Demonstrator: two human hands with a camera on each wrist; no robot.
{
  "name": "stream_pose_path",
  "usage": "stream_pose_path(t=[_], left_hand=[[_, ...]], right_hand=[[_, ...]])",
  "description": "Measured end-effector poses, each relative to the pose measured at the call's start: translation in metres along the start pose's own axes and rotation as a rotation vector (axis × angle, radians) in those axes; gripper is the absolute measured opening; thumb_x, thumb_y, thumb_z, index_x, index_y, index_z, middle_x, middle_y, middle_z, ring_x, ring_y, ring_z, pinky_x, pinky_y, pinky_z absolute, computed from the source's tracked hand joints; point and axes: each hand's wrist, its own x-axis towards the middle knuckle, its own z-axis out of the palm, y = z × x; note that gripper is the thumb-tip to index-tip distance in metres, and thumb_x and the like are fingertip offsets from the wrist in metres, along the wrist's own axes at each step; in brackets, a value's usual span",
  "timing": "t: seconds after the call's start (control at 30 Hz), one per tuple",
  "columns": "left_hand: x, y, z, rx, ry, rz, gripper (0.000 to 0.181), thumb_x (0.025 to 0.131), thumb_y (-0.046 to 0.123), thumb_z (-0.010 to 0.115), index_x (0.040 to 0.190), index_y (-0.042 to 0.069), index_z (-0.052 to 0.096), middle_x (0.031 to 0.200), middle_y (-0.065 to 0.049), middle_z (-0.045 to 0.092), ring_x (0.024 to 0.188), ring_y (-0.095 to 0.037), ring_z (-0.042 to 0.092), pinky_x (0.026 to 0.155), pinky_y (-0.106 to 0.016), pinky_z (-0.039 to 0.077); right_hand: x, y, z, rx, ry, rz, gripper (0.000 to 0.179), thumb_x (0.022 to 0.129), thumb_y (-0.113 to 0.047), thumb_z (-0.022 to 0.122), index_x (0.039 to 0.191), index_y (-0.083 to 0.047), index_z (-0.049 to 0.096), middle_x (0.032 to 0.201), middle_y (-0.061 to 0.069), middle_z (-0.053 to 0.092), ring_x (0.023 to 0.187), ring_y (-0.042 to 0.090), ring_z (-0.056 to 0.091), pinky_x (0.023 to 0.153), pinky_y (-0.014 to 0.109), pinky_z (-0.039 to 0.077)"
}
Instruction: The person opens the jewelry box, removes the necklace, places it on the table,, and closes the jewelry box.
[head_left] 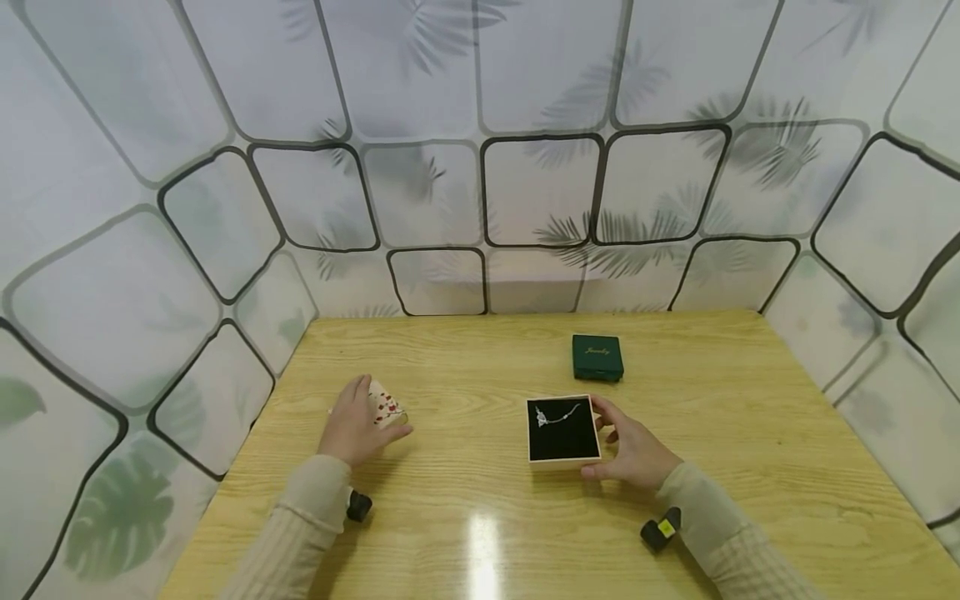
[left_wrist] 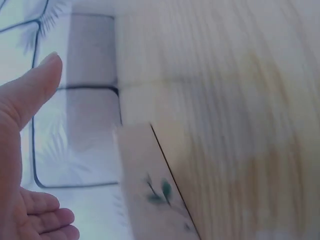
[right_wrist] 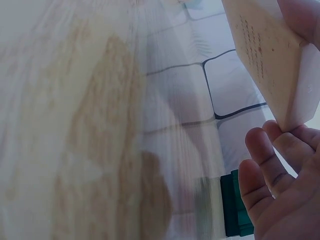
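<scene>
My right hand (head_left: 633,450) grips a square cream jewelry box (head_left: 555,465) by its right side, thumb at the near corner and fingers at the far one. On the box's black insert (head_left: 562,446) lies a fine silver chain with a pendant (head_left: 542,419). The right wrist view shows the raised box's underside, printed with small text. At the left, my left hand (head_left: 356,425) is over a cream floral box lid (head_left: 387,406), partly covering it. In the left wrist view the thumb stands apart from the fingers, and the floral lid (left_wrist: 150,185) sits on the table beyond.
A closed dark green jewelry box (head_left: 597,357) with gold lettering stands behind the held box. The wooden table (head_left: 465,375) meets a patterned curtain (head_left: 435,200) at the back and sides. Each wrist wears a small black camera (head_left: 661,530).
</scene>
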Motion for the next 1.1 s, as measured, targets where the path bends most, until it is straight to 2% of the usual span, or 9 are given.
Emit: stream_pose_path(t=[0.2,0.4,0.63,0.9,1.1], left_hand=[[0.0,0.027,0.002,-0.099,-0.039,0.036,0.11,0.075,0.055,0.077,0.149,-0.004,0.022,0.151,-0.023,0.027,0.135,-0.041,0.03,0.104,-0.057,0.034],[0.002,0.05,0.012,-0.17,-0.095,0.108,0.11,0.072,0.058,0.077,0.151,0.004,0.023,0.152,-0.017,0.029,0.136,-0.036,0.032,0.105,-0.053,0.036],[0.003,0.077,0.024,-0.213,-0.177,0.155,0.112,0.071,0.058,0.078,0.154,0.011,0.02,0.154,-0.013,0.027,0.138,-0.032,0.031,0.106,-0.05,0.035],[0.005,0.102,0.041,-0.257,-0.235,0.246,0.114,0.068,0.053,0.083,0.153,0.01,0.021,0.154,-0.01,0.028,0.138,-0.03,0.031,0.109,-0.047,0.033],[0.005,0.117,0.053,-0.28,-0.275,0.322,0.118,0.066,0.057,0.082,0.153,0.007,0.02,0.154,-0.009,0.028,0.138,-0.027,0.032,0.109,-0.043,0.033]], right_hand=[[0.0,-0.001,0.0,0.006,0.0,-0.002,0.107,0.068,-0.027,0.089,0.15,-0.003,0.025,0.133,0.008,0.05,0.106,0.022,0.047,0.082,0.034,0.048],[0.0,-0.003,0.0,0.015,-0.004,0.001,0.106,0.068,-0.026,0.089,0.15,-0.004,0.024,0.134,0.008,0.049,0.108,0.023,0.046,0.084,0.035,0.048],[0.001,-0.005,0.0,0.023,-0.012,0.006,0.107,0.069,-0.024,0.089,0.15,-0.003,0.023,0.132,0.009,0.05,0.108,0.024,0.046,0.084,0.036,0.048],[0.002,-0.005,0.001,0.026,-0.009,-0.002,0.107,0.068,-0.023,0.089,0.15,-0.002,0.023,0.133,0.009,0.049,0.108,0.024,0.047,0.084,0.036,0.048],[0.002,-0.004,0.002,0.023,-0.014,0.002,0.107,0.069,-0.024,0.089,0.15,-0.002,0.023,0.134,0.01,0.049,0.109,0.024,0.047,0.085,0.039,0.048]])
